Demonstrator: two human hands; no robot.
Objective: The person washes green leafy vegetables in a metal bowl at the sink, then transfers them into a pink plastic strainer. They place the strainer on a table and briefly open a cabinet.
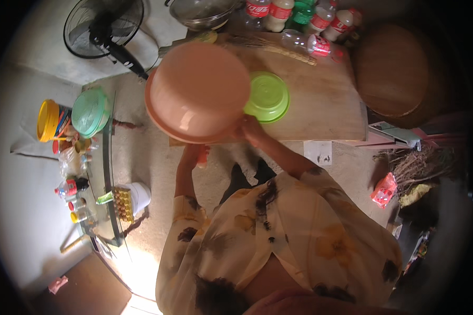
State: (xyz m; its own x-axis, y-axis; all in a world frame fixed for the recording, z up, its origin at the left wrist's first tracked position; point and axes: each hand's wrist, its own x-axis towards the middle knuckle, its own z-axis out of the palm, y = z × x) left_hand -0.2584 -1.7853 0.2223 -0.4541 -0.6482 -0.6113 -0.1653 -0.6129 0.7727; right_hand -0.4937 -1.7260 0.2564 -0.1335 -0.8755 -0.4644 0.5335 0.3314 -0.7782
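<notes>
A large salmon-pink plastic basin [201,86] is upside down, its rounded base facing up, over the left part of a wooden tabletop [319,98]. My right hand [247,128] grips its rim at the near right side. The near left rim hides most of my left hand [195,151], which is beneath it. A small reddish thing [202,158] shows beside those fingers, too unclear to name. Just right of the basin, a bright green plastic bowl [269,96] lies upside down on the tabletop, partly covered from view.
Plastic bottles [280,13] and a twig bundle [276,47] line the table's back. A standing fan [104,29] is at back left. Jars and a green basket [90,112] occupy a glass table; an egg tray [124,202] is beside it. Brushwood [418,165] lies right.
</notes>
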